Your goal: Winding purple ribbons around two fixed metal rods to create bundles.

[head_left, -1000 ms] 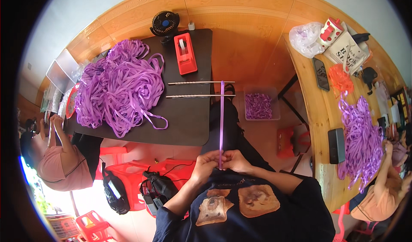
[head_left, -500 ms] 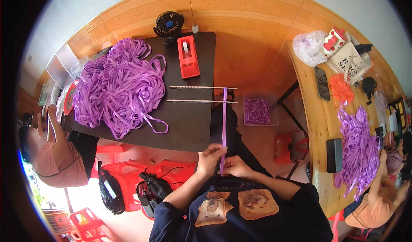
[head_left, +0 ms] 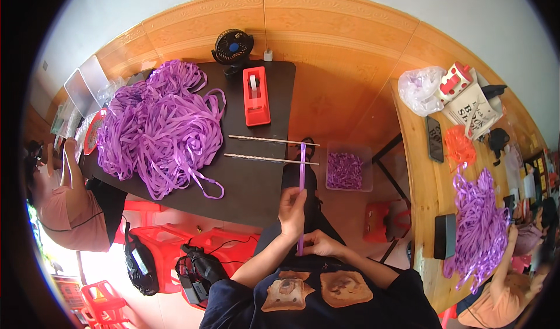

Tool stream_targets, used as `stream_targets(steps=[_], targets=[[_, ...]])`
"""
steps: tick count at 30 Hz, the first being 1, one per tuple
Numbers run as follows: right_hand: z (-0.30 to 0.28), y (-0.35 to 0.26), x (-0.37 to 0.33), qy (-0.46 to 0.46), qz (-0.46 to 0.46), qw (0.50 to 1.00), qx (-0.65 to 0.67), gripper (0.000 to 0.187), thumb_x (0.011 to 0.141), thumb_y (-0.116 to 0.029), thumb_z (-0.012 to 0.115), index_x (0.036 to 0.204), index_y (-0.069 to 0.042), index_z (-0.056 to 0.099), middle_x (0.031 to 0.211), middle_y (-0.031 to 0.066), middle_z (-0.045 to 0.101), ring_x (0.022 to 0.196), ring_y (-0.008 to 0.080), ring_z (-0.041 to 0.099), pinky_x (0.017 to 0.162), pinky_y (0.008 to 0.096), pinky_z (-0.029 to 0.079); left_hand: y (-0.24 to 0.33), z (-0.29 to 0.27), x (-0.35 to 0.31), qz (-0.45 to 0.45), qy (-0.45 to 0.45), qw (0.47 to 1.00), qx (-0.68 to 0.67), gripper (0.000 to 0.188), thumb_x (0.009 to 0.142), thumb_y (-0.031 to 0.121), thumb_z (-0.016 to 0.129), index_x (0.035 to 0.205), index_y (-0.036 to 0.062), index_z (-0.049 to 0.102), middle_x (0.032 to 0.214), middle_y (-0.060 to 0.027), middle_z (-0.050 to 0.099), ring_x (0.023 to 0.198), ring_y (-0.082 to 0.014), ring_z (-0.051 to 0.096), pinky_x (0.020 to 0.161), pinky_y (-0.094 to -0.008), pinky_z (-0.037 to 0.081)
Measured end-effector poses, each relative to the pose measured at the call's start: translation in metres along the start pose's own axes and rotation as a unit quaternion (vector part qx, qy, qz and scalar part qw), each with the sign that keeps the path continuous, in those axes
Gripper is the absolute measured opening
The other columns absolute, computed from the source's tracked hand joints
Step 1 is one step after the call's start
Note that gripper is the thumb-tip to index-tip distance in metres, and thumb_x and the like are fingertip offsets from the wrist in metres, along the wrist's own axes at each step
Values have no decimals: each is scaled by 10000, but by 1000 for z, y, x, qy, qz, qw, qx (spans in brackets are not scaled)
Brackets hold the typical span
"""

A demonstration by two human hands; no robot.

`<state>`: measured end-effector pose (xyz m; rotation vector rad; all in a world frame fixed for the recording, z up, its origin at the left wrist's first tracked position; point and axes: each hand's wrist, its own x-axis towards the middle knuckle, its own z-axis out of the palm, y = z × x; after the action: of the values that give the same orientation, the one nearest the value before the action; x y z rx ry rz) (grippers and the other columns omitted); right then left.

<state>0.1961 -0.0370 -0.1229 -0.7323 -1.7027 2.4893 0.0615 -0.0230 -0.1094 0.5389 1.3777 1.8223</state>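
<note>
A narrow purple ribbon [head_left: 302,174] runs from two thin sticks with twisted ends toward my body. The far stick [head_left: 274,140] and the near stick [head_left: 271,159] lie parallel, their right ends jutting past the dark table's edge. Partway along the ribbon, my left hand [head_left: 293,210] is closed round it. Nearer my shirt, my right hand [head_left: 322,244] pinches at the ribbon's lower end, its fingertips partly hidden. Whether the ribbon loops round the sticks or only crosses them I cannot tell. Left of the sticks lies a big heap of purple ribbon [head_left: 157,128].
On the dark table [head_left: 233,203] stand a red tape dispenser [head_left: 256,99] and a black fan [head_left: 233,48]. A clear bin [head_left: 349,186] holds purple pieces below. The wooden table [head_left: 429,212] carries more ribbon [head_left: 481,224]. Co-workers sit at both sides; red stools stand lower left.
My left hand has slid along the ribbon toward the sticks, away from my right hand, which stays near the lower end. The whole view has shifted slightly, placing the tables lower.
</note>
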Motion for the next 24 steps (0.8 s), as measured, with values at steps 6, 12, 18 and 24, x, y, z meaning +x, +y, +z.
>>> stream_targets(steps=[6, 12, 18, 24], targets=[[7, -27, -1, -18, 10, 997, -71, 219, 769, -122, 740, 945, 1, 695, 838, 55, 695, 813, 96, 609, 786, 265, 469, 11, -4, -11, -27, 3, 1000, -14, 132, 915, 111, 598, 1020, 33, 583, 871, -26, 603, 738, -75, 556, 679, -201, 432], [6, -13, 9, -21, -20, 981, -190, 280, 793, -285, 721, 911, -31, 707, 795, 116, 685, 715, 146, 627, 684, 304, 467, 37, -9, -15, -126, -81, 989, -5, 207, 969, 182, 511, 1090, 27, 574, 780, -34, 622, 554, -82, 564, 544, -199, 400], [-4, -16, 7, 0, -38, 959, -282, 280, 805, -306, 697, 965, -76, 697, 790, 133, 672, 687, 215, 632, 636, 335, 462, 41, -12, -19, -159, -64, 985, -19, 207, 984, 201, 482, 1046, 31, 582, 692, -6, 572, 502, -66, 515, 476, -190, 389], [-48, -68, 12, 437, -265, 660, -552, 203, 701, -43, 658, 902, -66, 645, 797, 112, 615, 742, 301, 595, 637, 401, 460, 33, -14, -18, -123, -59, 989, -63, 198, 981, 180, 490, 1028, 8, 578, 671, -11, 547, 478, -60, 473, 445, -188, 394]])
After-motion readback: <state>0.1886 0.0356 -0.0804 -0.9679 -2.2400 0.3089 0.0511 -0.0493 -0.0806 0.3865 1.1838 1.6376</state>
